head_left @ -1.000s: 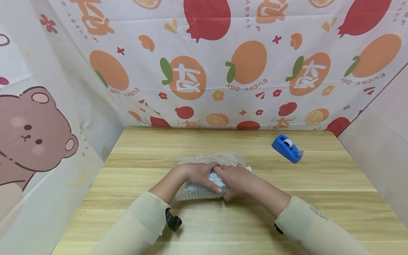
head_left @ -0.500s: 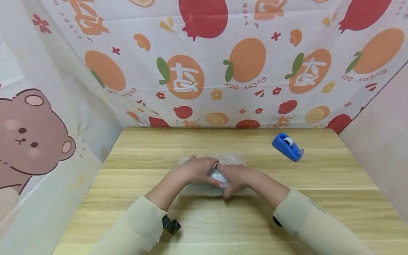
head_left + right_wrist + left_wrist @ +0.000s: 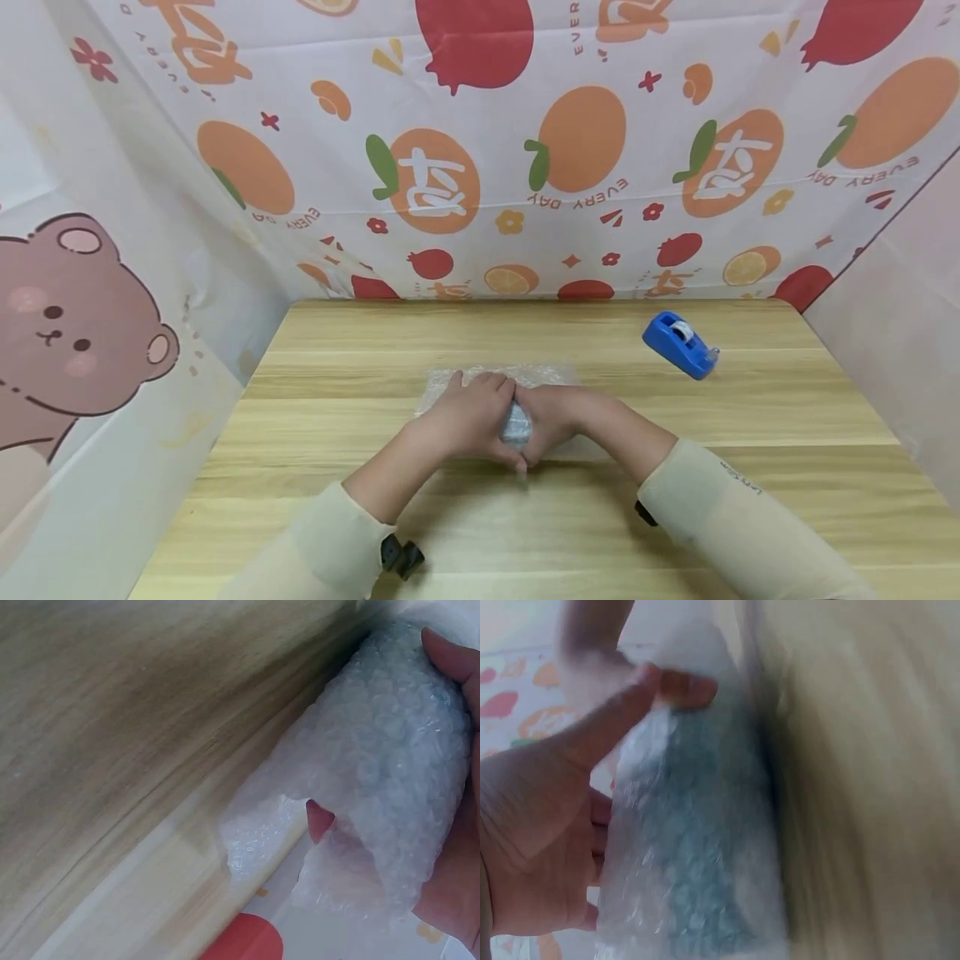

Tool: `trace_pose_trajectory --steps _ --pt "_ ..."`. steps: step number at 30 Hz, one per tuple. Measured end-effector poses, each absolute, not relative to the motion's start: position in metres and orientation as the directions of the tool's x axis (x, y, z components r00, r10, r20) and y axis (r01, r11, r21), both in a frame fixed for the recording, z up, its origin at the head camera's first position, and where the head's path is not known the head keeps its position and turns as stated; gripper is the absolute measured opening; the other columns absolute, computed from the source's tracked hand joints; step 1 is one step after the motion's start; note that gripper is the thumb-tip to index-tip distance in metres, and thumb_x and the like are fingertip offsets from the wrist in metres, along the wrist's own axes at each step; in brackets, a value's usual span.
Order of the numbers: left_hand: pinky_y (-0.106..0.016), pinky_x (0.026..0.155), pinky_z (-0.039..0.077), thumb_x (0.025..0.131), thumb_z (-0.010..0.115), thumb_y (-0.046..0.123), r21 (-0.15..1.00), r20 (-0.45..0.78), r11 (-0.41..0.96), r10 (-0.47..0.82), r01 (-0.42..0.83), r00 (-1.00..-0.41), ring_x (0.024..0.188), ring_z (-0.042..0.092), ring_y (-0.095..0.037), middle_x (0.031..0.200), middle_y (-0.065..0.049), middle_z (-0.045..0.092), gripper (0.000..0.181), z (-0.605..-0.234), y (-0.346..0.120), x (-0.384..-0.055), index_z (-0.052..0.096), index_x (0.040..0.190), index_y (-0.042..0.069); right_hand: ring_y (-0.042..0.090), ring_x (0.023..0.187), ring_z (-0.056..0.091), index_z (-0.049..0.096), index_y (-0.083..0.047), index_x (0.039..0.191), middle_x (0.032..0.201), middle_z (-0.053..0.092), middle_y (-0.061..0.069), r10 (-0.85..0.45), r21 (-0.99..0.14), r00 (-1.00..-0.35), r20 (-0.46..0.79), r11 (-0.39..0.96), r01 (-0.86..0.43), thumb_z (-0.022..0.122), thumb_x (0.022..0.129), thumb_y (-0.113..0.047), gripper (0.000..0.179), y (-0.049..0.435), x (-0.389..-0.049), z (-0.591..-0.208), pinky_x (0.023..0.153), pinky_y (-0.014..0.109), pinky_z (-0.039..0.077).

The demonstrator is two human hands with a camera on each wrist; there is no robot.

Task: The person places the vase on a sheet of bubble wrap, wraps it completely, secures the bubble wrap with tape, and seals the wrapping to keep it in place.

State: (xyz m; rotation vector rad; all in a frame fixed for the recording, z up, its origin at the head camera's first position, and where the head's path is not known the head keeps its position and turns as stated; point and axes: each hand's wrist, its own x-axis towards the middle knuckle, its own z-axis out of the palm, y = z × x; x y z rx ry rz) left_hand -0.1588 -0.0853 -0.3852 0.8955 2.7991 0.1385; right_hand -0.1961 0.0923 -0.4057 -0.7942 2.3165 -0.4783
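Note:
A bubble-wrap bundle [image 3: 516,427], long and rounded with a bluish-green thing showing through the film, lies near the middle of the table under both hands. My left hand [image 3: 471,417] grips its left part, thumb on the near side and fingers over the far side. From the right, my right hand [image 3: 553,417] holds it the same way; the thumbs come together at its front. The left wrist view shows the wrapped length [image 3: 697,847] beside the palm. One end of the wrap [image 3: 360,877] hangs loose and open in the right wrist view. What is wrapped cannot be made out.
A flat stretch of bubble wrap [image 3: 540,375] shows behind the hands. At the back right of the wooden table [image 3: 360,333] stands a blue tape dispenser [image 3: 681,345]. A fruit-print curtain [image 3: 495,183] hangs at the table's far edge.
The left hand has shifted slightly toward the person, its thumb now lower at the front. Less of the bundle shows below the hands. The right hand stays about where it was.

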Motion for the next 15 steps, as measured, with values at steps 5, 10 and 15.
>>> trace_pose_trajectory --steps 5,10,15 --pt "-0.07 0.105 0.03 0.053 0.081 0.073 -0.004 -0.14 0.828 0.554 0.56 -0.82 0.131 0.05 -0.031 0.138 -0.015 0.055 0.128 -0.395 -0.079 -0.148 0.036 0.148 -0.001 0.011 0.087 0.06 0.036 -0.015 0.139 0.1 0.061 -0.004 -0.681 -0.593 -0.569 -0.461 0.714 -0.373 0.086 0.063 -0.026 0.091 0.094 -0.198 -0.407 0.075 0.028 0.052" --pt "-0.071 0.103 0.032 0.052 0.083 0.072 -0.035 -0.138 0.842 0.529 0.538 -0.837 0.12 0.058 -0.032 0.126 -0.014 0.063 0.116 -0.403 -0.077 -0.148 0.046 0.137 0.002 0.011 0.087 0.061 0.045 -0.019 0.123 0.101 0.061 -0.004 -0.765 -0.693 -0.49 -0.418 0.617 -0.373 0.083 0.063 -0.017 0.072 0.096 -0.201 -0.412 0.074 0.028 0.054" --pt "-0.063 0.094 0.042 0.053 0.085 0.067 0.069 -0.165 0.844 0.536 0.532 -0.828 0.1 0.064 -0.026 0.105 -0.005 0.067 0.09 -0.407 -0.077 -0.158 0.056 0.117 0.009 0.009 0.085 0.061 0.054 -0.021 0.113 0.099 0.064 -0.004 -0.84 -0.781 -0.398 -0.369 0.512 -0.357 0.078 0.067 -0.02 0.052 0.102 -0.209 -0.419 0.074 0.03 0.055"
